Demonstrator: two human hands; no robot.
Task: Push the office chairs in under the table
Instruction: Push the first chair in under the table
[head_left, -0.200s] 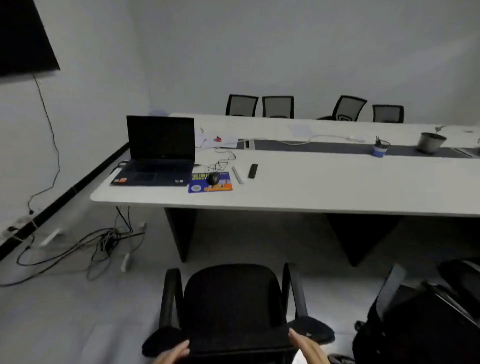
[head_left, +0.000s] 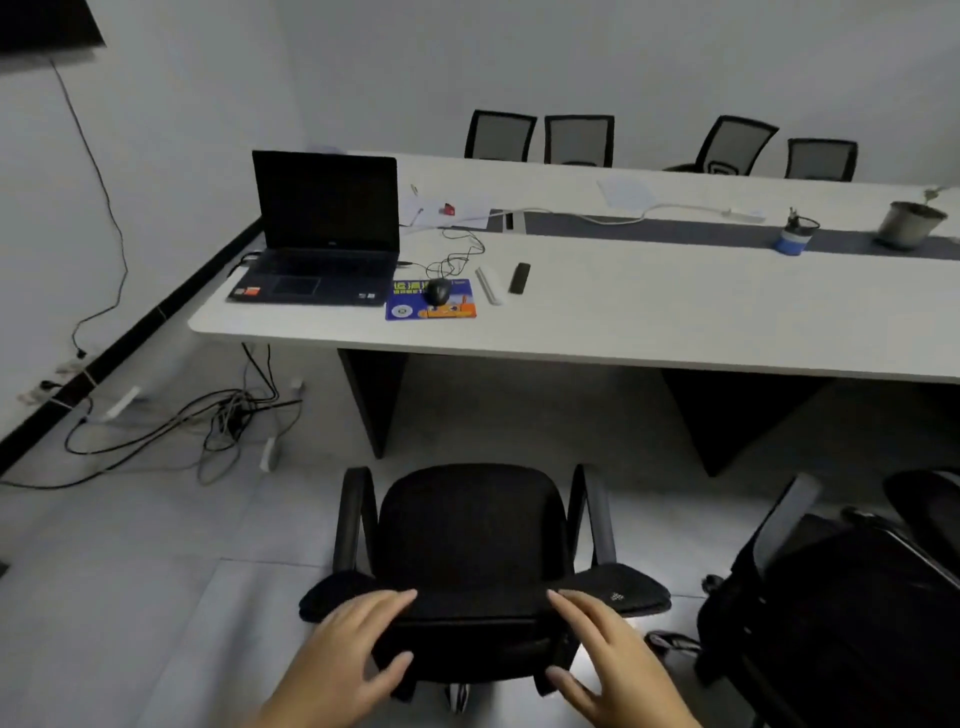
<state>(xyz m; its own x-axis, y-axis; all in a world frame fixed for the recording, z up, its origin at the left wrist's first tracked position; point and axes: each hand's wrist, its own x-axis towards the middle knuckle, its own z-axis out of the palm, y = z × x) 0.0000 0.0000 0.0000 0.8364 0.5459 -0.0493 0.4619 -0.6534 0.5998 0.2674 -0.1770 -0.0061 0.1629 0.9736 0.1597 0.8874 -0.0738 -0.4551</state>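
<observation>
Left hand (head_left: 347, 656) and right hand (head_left: 607, 652) on backrest top of office chair (head_left: 467, 540), fingers spread, relaxed — grip possibly loose, hard to tell. Chair well short of table (head_left: 675, 332). Push straight, even pressure, aim between table legs.

Just ahead of the hands, the office chair (head_left: 470, 540) is black all over, with a small pale dotted mark on its top edge by the right hand (head_left: 608, 654). Beyond it the table (head_left: 649, 322) is white with a dark grey strip along its middle. Far ahead and left of the hands sit a black laptop (head_left: 322, 228) and a blue mouse pad (head_left: 431, 306) printed with orange and yellow, a black mouse (head_left: 438, 291) on it. Far right stands a blue-and-white cup (head_left: 792, 239).
</observation>
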